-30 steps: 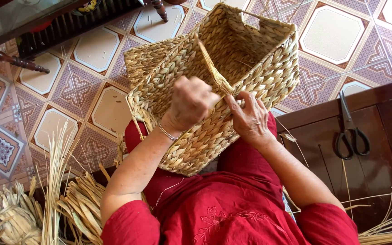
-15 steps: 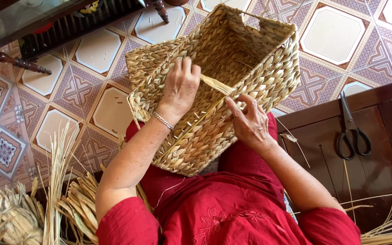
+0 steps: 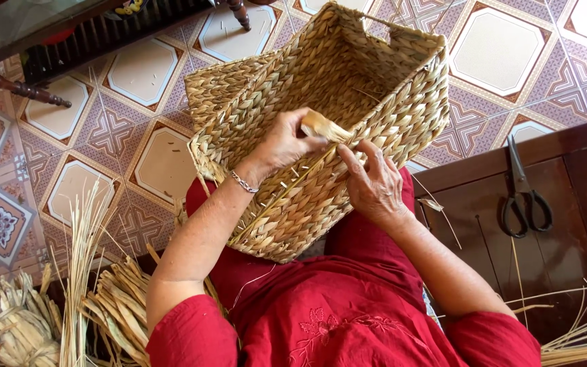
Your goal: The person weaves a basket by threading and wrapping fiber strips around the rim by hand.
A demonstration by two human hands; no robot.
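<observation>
The basket's [image 3: 321, 102] lower side, below both hands, is hidden against the red lap. The left hand's [image 3: 281, 141] fingertips are curled over a flat strand [image 3: 324, 126], covering its near end – the right hand's [image 3: 374, 183] palm faces away. Left of the left arm, the dried reed bundles [image 3: 113, 316] run off the bottom edge – so do the loose stalks [image 3: 579, 336] right of the right arm

Patterned tile floor [image 3: 103, 136], dark wooden bench [image 3: 565, 177] at right, daylight
</observation>
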